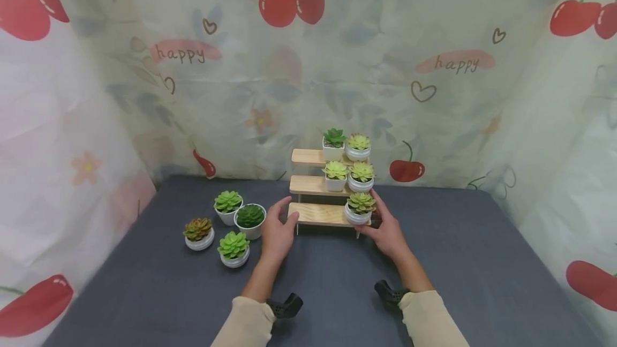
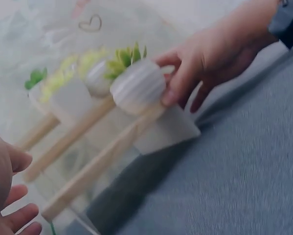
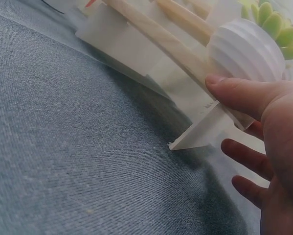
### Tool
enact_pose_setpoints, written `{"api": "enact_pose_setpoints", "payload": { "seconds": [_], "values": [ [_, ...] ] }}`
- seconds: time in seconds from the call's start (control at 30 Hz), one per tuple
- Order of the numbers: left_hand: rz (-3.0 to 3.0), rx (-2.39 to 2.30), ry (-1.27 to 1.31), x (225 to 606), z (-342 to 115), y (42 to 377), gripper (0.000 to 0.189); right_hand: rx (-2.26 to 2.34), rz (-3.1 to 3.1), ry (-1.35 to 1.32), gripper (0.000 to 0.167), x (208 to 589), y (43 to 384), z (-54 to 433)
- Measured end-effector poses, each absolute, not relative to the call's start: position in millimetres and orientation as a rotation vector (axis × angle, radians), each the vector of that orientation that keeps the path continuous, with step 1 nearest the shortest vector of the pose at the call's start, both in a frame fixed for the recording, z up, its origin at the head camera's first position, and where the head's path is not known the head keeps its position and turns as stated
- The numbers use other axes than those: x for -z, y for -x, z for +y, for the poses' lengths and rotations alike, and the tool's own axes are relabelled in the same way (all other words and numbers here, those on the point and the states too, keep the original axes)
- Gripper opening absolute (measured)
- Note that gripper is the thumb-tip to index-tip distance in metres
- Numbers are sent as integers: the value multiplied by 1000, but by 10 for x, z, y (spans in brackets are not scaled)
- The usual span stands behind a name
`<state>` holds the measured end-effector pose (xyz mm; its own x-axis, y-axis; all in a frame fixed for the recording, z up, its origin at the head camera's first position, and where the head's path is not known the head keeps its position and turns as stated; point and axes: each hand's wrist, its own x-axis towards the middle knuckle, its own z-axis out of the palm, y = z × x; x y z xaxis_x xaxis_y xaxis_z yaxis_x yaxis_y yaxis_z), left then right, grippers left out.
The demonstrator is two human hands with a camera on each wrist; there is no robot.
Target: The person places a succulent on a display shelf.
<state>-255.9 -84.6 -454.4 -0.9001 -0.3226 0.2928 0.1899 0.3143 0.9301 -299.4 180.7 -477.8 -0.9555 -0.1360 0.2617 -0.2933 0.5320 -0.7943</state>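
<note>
A three-step wooden display stand [image 1: 313,213] bears several potted succulents toward its right side. On the right end of the lowest step sits a succulent in a ribbed white pot [image 1: 358,215]. My right hand [image 1: 389,233] holds this pot, thumb at the front of its base by the step's edge [image 3: 195,73] and index finger behind it; the other fingers extend loosely below. Beside the left end of the stand is my left hand [image 1: 278,234], thumb and fingers spread, apart from the wood in the left wrist view.
Left of my left hand stand several more succulents: a dark green one [image 1: 250,216], a light green one [image 1: 228,202], another in a ribbed pot [image 1: 233,248] and a reddish one [image 1: 198,229]. A cherry-print cloth [image 1: 337,84] hangs behind the grey tabletop [image 1: 328,288].
</note>
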Motion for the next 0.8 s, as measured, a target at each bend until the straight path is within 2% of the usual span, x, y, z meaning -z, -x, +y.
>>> {"api": "enact_pose_setpoints", "payload": {
  "seconds": [0.37,0.8],
  "values": [
    [-2067,1742,121,4247,-801,2458,33,-1381,-2619,-378,104,4765,2989,1836],
    [-2191,1700,243,4071,-1119,2229,32,-1336,-2629,-369,103,4749,2986,1815]
  ]
}}
